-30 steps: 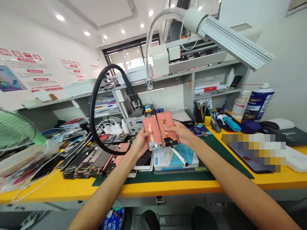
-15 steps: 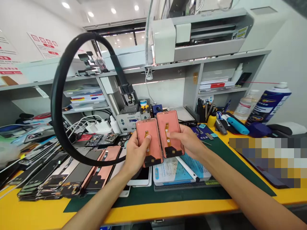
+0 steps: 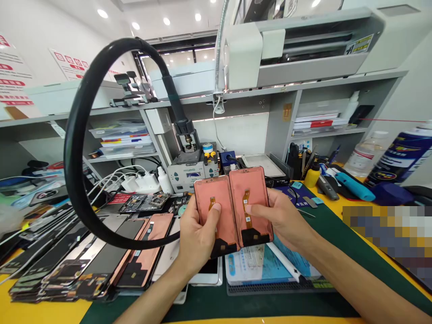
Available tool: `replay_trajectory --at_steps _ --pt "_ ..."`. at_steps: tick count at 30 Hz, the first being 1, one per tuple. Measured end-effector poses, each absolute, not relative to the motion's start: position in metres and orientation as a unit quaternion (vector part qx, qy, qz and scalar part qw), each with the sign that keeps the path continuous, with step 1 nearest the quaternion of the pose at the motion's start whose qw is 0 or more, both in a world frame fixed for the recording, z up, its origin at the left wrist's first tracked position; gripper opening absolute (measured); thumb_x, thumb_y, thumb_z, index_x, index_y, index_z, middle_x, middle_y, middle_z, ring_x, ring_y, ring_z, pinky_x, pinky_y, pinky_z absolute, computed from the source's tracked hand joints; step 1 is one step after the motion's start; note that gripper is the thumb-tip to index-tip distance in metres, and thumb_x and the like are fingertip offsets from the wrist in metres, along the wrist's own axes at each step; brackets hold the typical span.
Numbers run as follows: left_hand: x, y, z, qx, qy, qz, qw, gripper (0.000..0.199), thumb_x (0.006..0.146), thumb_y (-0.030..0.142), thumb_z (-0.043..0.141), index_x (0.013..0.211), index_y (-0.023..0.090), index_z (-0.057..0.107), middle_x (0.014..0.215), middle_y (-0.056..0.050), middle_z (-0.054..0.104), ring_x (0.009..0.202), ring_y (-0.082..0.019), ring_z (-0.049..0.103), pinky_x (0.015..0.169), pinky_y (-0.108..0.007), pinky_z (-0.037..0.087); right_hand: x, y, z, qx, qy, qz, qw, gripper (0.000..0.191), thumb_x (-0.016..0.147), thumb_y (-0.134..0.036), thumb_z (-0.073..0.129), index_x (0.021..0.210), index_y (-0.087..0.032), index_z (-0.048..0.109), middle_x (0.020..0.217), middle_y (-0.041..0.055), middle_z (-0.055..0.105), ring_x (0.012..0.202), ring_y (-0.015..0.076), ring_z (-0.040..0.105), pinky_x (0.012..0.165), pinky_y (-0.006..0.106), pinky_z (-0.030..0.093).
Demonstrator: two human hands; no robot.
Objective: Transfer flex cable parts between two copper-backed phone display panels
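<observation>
Two copper-coloured phone screens, backs toward me, are held up side by side above the bench. My left hand [image 3: 200, 229] grips the left phone screen [image 3: 222, 200], thumb across its back beside a flex cable. The right phone screen [image 3: 255, 189] is in my right hand [image 3: 280, 216], whose thumb presses near its orange flex cable [image 3: 247, 207]. Their inner edges touch or nearly touch. Below them lie a blue-and-white booklet [image 3: 245, 267] with a white pen-like stick [image 3: 283, 261] on it, and a white phone [image 3: 207, 278] partly hidden by my left hand.
Rows of phone screens [image 3: 114, 245] lie on the left. A thick black hose [image 3: 72, 135] loops in front of the grey repair station [image 3: 185, 175]. At the right stand a spray can [image 3: 398, 153], a clear bottle [image 3: 366, 153] and hand tools. A green mat [image 3: 340, 243] covers the yellow bench.
My view has shifted a little left. Both hands, still holding the two screens, appear slightly lower, closer and further right in the picture.
</observation>
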State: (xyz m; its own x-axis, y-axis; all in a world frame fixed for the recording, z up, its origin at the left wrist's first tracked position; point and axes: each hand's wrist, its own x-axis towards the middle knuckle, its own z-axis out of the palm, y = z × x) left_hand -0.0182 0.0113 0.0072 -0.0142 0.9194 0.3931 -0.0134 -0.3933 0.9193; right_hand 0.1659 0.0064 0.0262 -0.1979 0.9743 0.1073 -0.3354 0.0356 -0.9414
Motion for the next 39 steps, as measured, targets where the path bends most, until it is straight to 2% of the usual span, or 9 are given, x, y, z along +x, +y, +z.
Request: replay_trajectory --at_steps 9,16,23,33,39 --pt "-0.0206 0.0102 0.0046 0.582 0.393 0.601 0.382 0.033 0.091 0.037 0.063 0.118 0.02 0.059 0.11 -0.006 0.071 0.089 -0.017 0.068 0.072 -0.023 0.055 0.1653 0.006 0.0272 -0.34 -0.489 0.593 0.542 0.032 0.074 -0.015 0.073 0.105 -0.016 0.07 0.098 0.0077 0.074 0.087 0.0259 0.07 0.074 0.035 0.055" --pt "-0.0218 0.0105 0.0051 0.576 0.388 0.602 0.394 0.036 0.09 0.036 0.064 0.122 0.021 0.058 0.107 -0.005 0.071 0.091 -0.019 0.068 0.078 -0.027 0.055 0.164 0.0042 0.0263 -0.337 -0.489 0.596 0.54 0.027 0.074 -0.015 0.071 0.102 -0.017 0.07 0.097 0.0064 0.074 0.086 0.0249 0.07 0.074 0.035 0.055" --pt "-0.0229 0.0098 0.0054 0.585 0.397 0.602 0.37 0.031 0.09 0.036 0.064 0.116 0.02 0.06 0.1 -0.004 0.07 0.087 -0.017 0.067 0.069 -0.021 0.052 0.1643 0.0047 0.0254 -0.346 -0.493 0.592 0.536 0.027 0.077 -0.019 0.071 0.103 -0.016 0.07 0.097 0.0072 0.074 0.086 0.0261 0.07 0.074 0.035 0.056" --pt "-0.0215 0.0082 0.0053 0.575 0.385 0.602 0.398 0.031 0.09 0.036 0.064 0.116 0.019 0.059 0.103 -0.004 0.07 0.086 -0.016 0.066 0.071 -0.022 0.052 0.1644 0.0038 0.0244 -0.349 -0.494 0.588 0.537 0.028 0.074 -0.018 0.072 0.102 -0.018 0.071 0.098 0.0065 0.074 0.088 0.0268 0.07 0.075 0.036 0.056" --pt "-0.0215 0.0099 0.0078 0.572 0.38 0.605 0.402 0.03 0.089 0.035 0.065 0.115 0.02 0.061 0.101 -0.003 0.071 0.078 -0.013 0.063 0.067 -0.02 0.05 0.1631 0.0018 0.028 -0.359 -0.496 0.584 0.533 0.026 0.075 -0.021 0.074 0.1 -0.018 0.071 0.097 0.0075 0.074 0.087 0.0275 0.07 0.072 0.036 0.056"
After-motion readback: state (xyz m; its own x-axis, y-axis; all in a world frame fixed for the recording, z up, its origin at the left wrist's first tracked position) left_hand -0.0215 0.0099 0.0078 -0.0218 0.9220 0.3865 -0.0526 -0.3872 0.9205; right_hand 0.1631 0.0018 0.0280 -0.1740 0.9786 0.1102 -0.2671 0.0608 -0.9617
